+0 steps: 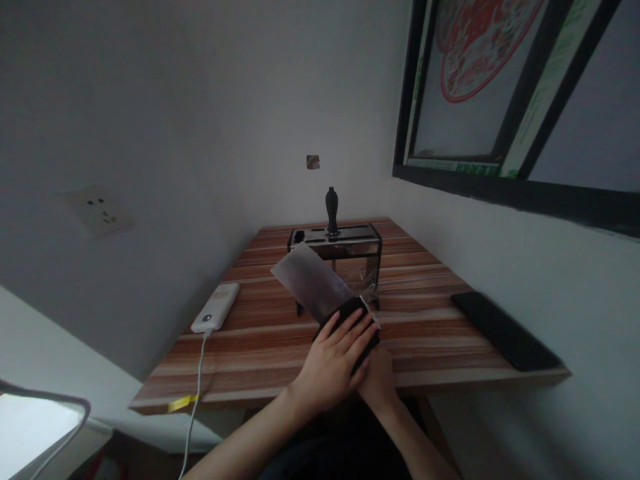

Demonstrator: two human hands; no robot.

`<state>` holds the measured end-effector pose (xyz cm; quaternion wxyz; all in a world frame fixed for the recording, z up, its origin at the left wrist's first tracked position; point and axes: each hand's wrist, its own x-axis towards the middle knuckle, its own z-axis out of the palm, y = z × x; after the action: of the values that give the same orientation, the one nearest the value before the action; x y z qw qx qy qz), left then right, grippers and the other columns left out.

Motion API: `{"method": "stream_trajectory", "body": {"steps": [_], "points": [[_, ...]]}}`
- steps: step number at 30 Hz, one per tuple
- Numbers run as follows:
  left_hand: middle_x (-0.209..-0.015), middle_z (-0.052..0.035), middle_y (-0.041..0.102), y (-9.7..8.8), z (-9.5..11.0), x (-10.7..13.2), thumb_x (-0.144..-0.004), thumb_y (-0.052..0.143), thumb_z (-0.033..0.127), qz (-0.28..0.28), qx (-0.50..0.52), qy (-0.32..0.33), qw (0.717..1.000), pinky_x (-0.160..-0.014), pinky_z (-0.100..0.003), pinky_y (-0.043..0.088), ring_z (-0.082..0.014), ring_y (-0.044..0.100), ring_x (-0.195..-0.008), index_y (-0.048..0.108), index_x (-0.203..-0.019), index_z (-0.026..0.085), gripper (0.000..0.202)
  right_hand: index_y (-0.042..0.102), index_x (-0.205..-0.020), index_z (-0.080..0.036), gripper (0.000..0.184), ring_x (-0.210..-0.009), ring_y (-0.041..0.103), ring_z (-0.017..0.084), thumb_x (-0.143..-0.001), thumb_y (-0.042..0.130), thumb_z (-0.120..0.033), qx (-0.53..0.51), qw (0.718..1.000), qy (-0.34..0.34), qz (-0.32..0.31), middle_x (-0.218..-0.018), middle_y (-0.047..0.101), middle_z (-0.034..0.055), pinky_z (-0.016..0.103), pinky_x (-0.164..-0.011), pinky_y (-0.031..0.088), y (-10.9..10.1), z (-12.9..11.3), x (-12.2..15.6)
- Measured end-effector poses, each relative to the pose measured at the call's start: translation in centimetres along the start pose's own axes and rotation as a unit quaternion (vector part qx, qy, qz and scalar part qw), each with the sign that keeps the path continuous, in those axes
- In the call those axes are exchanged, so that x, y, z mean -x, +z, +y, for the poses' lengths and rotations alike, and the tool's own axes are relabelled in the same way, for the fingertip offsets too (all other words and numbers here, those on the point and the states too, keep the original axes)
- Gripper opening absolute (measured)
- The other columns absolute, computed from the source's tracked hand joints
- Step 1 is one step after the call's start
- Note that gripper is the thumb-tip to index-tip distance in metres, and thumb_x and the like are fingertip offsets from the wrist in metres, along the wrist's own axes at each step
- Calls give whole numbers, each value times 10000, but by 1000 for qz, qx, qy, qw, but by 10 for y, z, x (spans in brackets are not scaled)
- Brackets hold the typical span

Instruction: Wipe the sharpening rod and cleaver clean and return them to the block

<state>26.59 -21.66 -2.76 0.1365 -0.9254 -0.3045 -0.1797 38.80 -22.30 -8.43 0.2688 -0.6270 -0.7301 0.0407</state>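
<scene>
A broad cleaver (311,281) with a dull steel blade points up and away over the wooden table (260,347). Its black handle (353,311) sits under my hands. My left hand (334,360) lies over the handle with its fingers stretched flat along it. My right hand (379,379) is mostly hidden beneath the left, gripping the handle from below. Behind the blade stands a metal knife rack (336,244) with one black-handled tool (331,209) upright in a slot.
A white power bank (216,307) with a white cable (196,393) lies at the table's left. A flat black slab (505,330) rests near the right edge. Walls close in on the left and back; a dark-framed window (510,133) is at the right.
</scene>
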Motion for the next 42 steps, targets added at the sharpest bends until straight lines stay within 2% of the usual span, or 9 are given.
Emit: {"method": "stream_trajectory", "body": {"steps": [7,13,16,19,24,32,37,42], "points": [[-1490,24,277,0,1,-6,-934,339,406,13,-17,-35,999,-1141,-364,144,-152,191,-1387,275,-1420,226,522,697,-796,-134,211,-683,678,214,-750,496,-87,-3,999,-4,35,-773,729,138,241,-563,449,10,5,1],[-1503,46,231,0,-1,-9,-930,349,423,9,-45,-33,998,-1142,-364,139,-151,191,-1387,247,-1428,256,536,681,-765,-149,220,-680,683,203,-766,478,-64,-15,999,7,33,-741,729,118,231,-576,436,3,0,1],[-1502,32,231,-1,-9,-10,-924,372,414,41,-70,-78,994,-1145,-385,103,-175,205,-1384,249,-1430,261,543,667,-858,-158,161,-655,686,199,-808,514,-151,-23,999,4,40,-726,728,92,230,-560,413,-2,-3,1],[-1499,10,240,-8,-22,-13,-922,382,389,65,-92,-131,985,-1142,-415,95,-202,210,-1383,257,-1430,251,541,631,-993,-174,210,-654,687,194,-819,560,-268,-15,998,-3,60,-750,731,72,226,-561,392,-3,-4,1],[-1500,-18,242,-27,-49,-20,-934,344,316,93,-118,-176,973,-1129,-449,137,-224,203,-1385,262,-1431,220,512,619,-834,-182,199,-568,665,176,-867,504,-341,-1,997,-10,72,-631,695,39,232,-515,330,-4,-6,1],[-1504,-51,232,-45,-90,-22,-926,352,280,142,-125,-211,959,-1132,-492,97,-230,149,-1398,226,-1441,189,538,579,-743,-186,236,-504,636,157,-878,471,-347,4,995,-30,100,-560,659,21,240,-492,273,-6,-7,2],[-1508,-67,218,-51,-96,-23,-938,329,295,152,-117,-235,953,-1128,-522,56,-231,155,-1397,214,-1441,177,530,581,-752,-185,206,-527,642,167,-859,506,-344,8,995,-31,96,-566,658,25,241,-498,261,-4,-5,2],[-1505,-91,224,-51,-91,-24,-923,345,275,167,-116,-241,949,-1125,-524,88,-242,148,-1398,226,-1438,157,541,586,-763,-186,196,-544,645,174,-855,514,-344,16,995,-26,92,-591,666,31,242,-505,267,-3,-5,2]]}}
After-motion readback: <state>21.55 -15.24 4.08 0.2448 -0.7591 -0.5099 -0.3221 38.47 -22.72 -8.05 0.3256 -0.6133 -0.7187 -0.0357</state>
